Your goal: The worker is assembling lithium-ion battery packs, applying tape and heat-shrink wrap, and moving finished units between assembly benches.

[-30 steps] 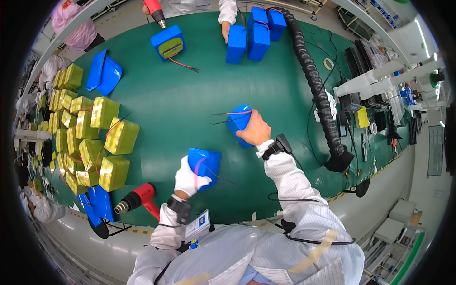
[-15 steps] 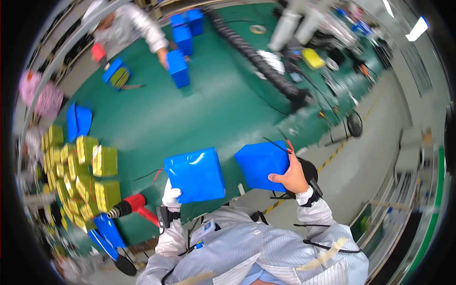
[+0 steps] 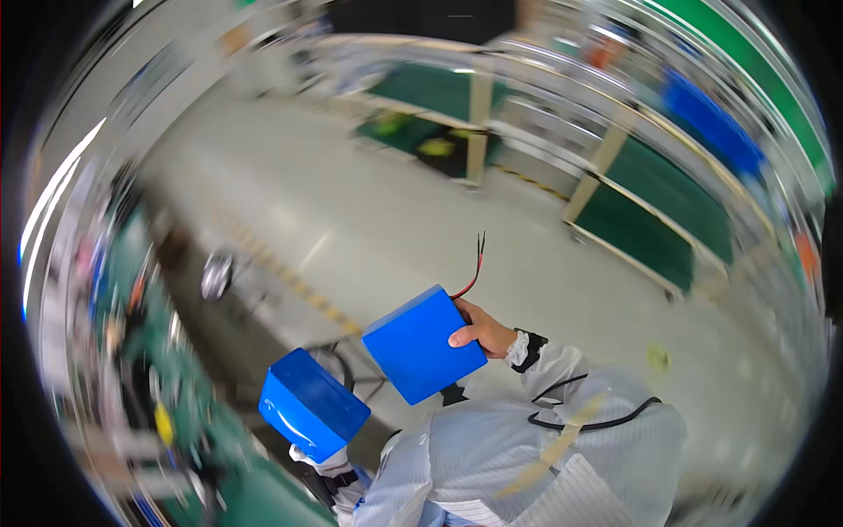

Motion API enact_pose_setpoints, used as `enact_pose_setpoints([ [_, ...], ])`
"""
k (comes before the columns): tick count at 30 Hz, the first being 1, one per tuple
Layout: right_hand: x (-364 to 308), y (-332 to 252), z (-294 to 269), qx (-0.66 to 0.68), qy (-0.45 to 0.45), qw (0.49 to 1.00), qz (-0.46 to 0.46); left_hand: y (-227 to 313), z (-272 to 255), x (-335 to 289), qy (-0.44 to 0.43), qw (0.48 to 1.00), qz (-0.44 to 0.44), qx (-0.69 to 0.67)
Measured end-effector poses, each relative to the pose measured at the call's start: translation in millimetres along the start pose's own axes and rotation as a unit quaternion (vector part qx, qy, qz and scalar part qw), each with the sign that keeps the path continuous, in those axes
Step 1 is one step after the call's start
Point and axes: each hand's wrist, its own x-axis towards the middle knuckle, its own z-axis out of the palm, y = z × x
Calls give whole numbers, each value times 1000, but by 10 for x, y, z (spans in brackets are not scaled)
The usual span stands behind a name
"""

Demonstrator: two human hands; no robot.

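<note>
Head view: I am holding the right hand clamped on one blue pack, fingers wrapping its right edge, red and black wires rising above. The left hand, gloved, is gripping a second blue pack from beneath, lower left, packs apart.

Two blue shrink-wrapped rectangular packs: left pack, right pack, side by side.

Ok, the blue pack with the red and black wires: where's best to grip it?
Probably by its long side edge, from the right, as the right hand does: thumb on the broad flat face of the wired blue pack, clear of the wires sticking up from its top corner.
</note>
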Motion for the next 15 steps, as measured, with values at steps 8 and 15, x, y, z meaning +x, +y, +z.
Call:
enact_pose_setpoints([
  [8, -776, 300, -794, 274, 345, 851, -286, -1842, 769, 3159, -193, 921, -338, 9],
  [15, -1267, 314, -1411, 252, 541, 638, -487, -4332, 2025, 3767, -378, 776, -500, -69],
])
